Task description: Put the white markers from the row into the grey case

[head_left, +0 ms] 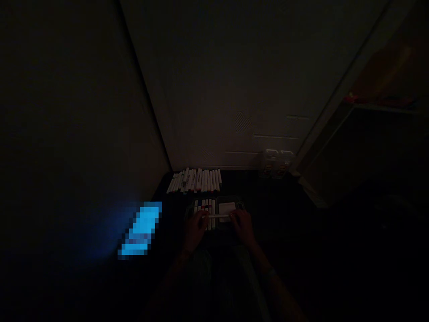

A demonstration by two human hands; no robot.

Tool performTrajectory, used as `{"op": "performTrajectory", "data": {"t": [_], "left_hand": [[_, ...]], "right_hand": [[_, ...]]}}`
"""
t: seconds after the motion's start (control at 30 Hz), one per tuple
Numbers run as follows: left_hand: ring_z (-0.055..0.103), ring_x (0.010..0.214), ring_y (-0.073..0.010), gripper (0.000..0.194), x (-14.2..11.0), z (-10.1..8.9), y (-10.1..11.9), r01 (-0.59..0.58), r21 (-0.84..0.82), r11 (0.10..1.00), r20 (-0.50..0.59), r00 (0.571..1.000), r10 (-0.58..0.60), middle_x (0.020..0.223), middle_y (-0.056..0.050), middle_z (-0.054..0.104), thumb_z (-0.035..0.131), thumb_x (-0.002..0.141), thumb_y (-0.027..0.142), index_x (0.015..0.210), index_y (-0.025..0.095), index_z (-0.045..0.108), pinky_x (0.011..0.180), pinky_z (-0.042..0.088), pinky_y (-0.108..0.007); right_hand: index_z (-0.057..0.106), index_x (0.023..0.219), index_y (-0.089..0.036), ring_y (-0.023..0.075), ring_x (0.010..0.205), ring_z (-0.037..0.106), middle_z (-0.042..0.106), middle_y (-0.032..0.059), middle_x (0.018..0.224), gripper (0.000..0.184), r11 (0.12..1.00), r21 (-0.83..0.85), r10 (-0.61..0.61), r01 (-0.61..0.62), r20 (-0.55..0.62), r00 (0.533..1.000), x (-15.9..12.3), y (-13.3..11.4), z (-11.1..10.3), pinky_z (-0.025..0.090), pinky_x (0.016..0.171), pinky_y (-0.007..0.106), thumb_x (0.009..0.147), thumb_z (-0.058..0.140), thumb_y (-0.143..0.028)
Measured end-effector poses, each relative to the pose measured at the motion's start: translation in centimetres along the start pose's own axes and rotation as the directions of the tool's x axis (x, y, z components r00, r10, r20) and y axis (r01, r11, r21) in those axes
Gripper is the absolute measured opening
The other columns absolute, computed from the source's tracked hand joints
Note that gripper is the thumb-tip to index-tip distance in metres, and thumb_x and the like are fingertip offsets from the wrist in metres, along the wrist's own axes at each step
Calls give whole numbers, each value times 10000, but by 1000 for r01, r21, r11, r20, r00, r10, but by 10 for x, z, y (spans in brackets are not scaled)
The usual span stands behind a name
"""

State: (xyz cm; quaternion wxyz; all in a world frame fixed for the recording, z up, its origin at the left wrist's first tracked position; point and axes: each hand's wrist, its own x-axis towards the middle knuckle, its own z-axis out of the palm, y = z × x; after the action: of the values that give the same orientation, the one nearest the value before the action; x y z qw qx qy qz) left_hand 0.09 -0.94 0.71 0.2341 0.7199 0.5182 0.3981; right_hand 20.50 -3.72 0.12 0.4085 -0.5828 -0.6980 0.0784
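In dim light, my left hand [196,228] and my right hand [242,226] pinch the two ends of a white marker [219,216]. It lies level between them, just above an open plastic case [231,197]. Several upright-lying markers [210,206] fill the case's left part, a few with blue or red marks. On the right side of the case sits a pale, squarish block [227,207], partly hidden behind the marker. Beyond the case, a row of loose white markers [197,180] lies side by side on the dark tabletop [239,181].
A glowing blue screen [140,230], blurred into blocks, is at the left. Two clear containers with handles [276,163] stand at the back right against the pale wall panel [214,112]. On the far right is a shelf [385,107] with reddish things.
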Motion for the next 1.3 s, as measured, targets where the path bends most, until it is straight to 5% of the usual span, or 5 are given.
{"op": "performTrajectory", "data": {"t": [1.3], "left_hand": [[593, 749, -140, 252, -1, 1, -5, 9, 44, 999, 2, 1000, -9, 865, -7, 644, 407, 827, 367, 924, 219, 587, 684, 454, -243]], "right_hand": [[578, 877, -203, 165, 873, 528, 611, 33, 872, 208, 1000, -18, 3, -2, 14, 1000, 0, 0, 0, 342, 808, 299, 895, 399, -307]]}}
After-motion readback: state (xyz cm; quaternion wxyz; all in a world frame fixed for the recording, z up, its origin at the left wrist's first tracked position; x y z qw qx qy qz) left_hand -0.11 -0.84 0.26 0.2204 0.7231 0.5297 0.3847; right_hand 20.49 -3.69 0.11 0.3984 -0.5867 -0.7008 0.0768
